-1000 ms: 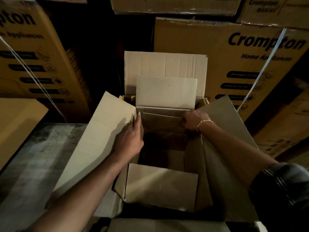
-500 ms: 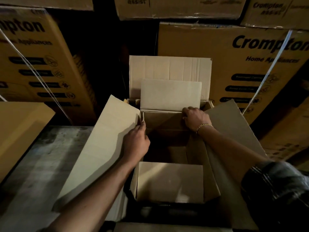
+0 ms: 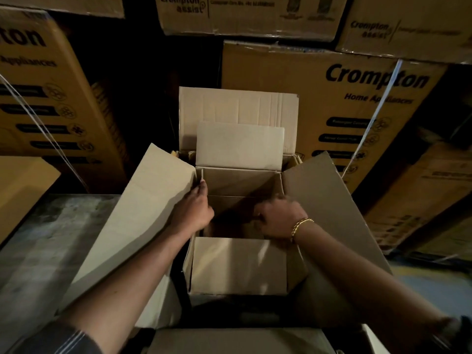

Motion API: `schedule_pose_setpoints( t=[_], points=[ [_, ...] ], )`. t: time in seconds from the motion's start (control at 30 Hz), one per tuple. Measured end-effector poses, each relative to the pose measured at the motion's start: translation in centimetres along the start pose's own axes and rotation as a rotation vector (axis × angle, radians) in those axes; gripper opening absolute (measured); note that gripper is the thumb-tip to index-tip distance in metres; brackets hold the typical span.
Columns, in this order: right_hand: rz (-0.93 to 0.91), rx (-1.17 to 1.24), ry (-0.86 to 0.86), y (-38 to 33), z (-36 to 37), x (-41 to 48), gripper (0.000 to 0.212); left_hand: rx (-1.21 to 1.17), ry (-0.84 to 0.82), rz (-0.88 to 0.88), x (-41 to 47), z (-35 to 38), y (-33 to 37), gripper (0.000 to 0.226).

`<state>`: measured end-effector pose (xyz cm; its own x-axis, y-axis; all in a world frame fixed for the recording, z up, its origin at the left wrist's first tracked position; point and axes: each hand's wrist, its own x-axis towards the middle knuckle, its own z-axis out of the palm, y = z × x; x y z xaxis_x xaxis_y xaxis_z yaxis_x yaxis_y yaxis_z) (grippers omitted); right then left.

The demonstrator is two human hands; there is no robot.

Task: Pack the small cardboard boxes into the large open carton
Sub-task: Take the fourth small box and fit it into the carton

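Note:
The large open carton (image 3: pixel 132 226) stands in front of me with its left, right and back flaps spread outward. Inside it sits a small cardboard box (image 3: pixel 237 267), also open, its back flap upright and its front flap leaning toward me. My left hand (image 3: pixel 194 210) pinches the left rim of the small box near its far corner. My right hand (image 3: pixel 278 221), with a gold bracelet on the wrist, hovers blurred over the small box's dark opening with fingers curled. Whether it holds anything is unclear. The small box's bottom is hidden in shadow.
Printed Crompton cartons (image 3: pixel 332 103) are stacked close behind and on both sides, and a white strap (image 3: pixel 378 108) runs across one. Grey floor (image 3: pixel 46 246) lies to the left beside a flat cardboard sheet (image 3: pixel 23 190). Another carton top (image 3: pixel 237 341) is at the bottom edge.
My right hand left the far right corner of the small box and came toward me, down over its opening. My left hand stayed on the left rim. The view shifted slightly.

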<state>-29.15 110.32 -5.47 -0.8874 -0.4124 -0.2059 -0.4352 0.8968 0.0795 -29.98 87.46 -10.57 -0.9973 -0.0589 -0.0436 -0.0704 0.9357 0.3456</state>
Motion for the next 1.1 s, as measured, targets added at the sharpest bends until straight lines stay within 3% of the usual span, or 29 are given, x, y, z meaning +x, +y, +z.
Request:
schedule_pose_setpoints(
  t=[0.13, 0.6, 0.8, 1.1],
  points=[
    [-0.046, -0.035, -0.25, -2.2, 1.7, -1.8, 0.053, -0.037, -0.015, -0.061, -1.2, -0.3, 0.9, 0.085],
    [-0.083, 0.042, -0.004, -2.6, 3.6, -10.2, 0.031, -0.136, -0.13, -0.153, -9.0, -0.5, 0.5, 0.078],
    [-0.11, 0.26, 0.053, -2.5, 4.7, -13.0, 0.049, -0.248, -0.224, -0.225, -11.7, -0.2, 0.3, 0.081],
    [-0.088, 0.387, 0.056, -2.3, 5.1, -14.2, 0.047, -0.261, -0.319, -0.202, -14.4, 0.0, 0.2, 0.081]
  ],
)
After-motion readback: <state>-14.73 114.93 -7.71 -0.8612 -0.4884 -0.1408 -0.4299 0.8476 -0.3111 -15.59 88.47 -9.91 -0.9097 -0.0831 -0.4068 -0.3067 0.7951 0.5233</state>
